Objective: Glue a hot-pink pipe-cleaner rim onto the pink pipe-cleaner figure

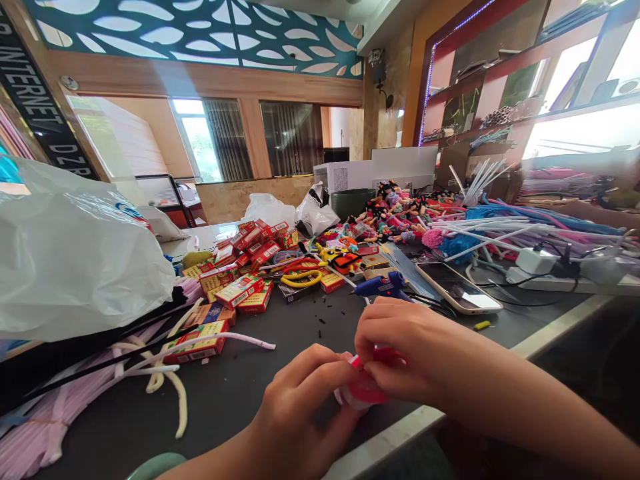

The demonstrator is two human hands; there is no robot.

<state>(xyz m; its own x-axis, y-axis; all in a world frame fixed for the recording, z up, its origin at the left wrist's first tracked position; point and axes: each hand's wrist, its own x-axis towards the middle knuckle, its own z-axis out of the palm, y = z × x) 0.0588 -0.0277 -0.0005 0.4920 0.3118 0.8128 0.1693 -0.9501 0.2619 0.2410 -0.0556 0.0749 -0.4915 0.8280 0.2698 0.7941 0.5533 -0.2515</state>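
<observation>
Near the table's front edge, my left hand [305, 393] is closed around a small round pink-and-clear object [364, 390], its kind partly hidden by my fingers. My right hand [395, 340] reaches in from the right, its fingers bent and pinching the red upper part of the same object. Just beyond my right hand, a blue glue gun [383, 285] lies on its side. A smartphone [460, 287] rests to the right of the glue gun. Farther left are stacked red-and-yellow small boxes [247, 290].
Pink pipe cleaners [45, 427] and a big white plastic bag [75, 253] fill the left side. Small dolls [395, 207] are heaped at the back, beside more white and blue pipe cleaners [530, 230]. A power strip [550, 280] with cables lies at right. The dark tabletop [235, 393] has a pale edge.
</observation>
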